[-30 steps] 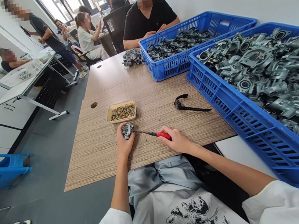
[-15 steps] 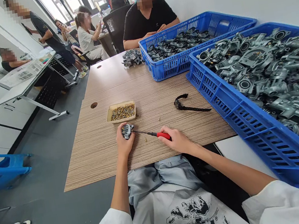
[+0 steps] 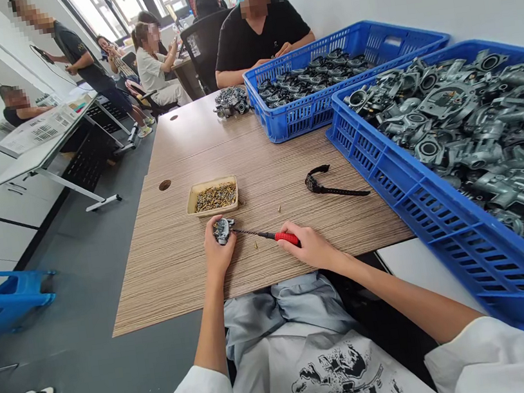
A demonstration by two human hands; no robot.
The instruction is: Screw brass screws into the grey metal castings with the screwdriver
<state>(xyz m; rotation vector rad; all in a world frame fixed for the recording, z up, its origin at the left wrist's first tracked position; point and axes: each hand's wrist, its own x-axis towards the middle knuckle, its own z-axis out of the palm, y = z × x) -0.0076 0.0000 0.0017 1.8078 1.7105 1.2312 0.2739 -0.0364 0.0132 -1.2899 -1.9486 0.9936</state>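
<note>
My left hand (image 3: pixel 219 249) is closed around a small grey metal carburetor (image 3: pixel 223 230) just above the table's near side. In my right hand (image 3: pixel 309 246) is a screwdriver (image 3: pixel 287 238) with a red and black handle. Its thin shaft points left, and the tip meets the carburetor's right side; the exact contact point is too small to make out. Beyond my left hand stands a cream tray (image 3: pixel 188 205) filled with small brass and grey screw-like parts (image 3: pixel 216 196). One loose brass piece (image 3: pixel 256 245) lies below the shaft, another (image 3: pixel 278 208) farther back.
A black wristwatch (image 3: pixel 313 183) lies on the wood-grain table (image 3: pixel 154 263). At right, two blue crates (image 3: pixel 386 179) hold many metal carburetor bodies (image 3: pixel 454 104). More metal parts (image 3: pixel 232 101) sit near a person in black (image 3: pixel 262 40) across the table. A blue stool (image 3: pixel 7 291) stands left.
My hands, the carburetor and the screwdriver hold nearly the same position. In the background, the standing person's hand with a dark object has shifted slightly.
</note>
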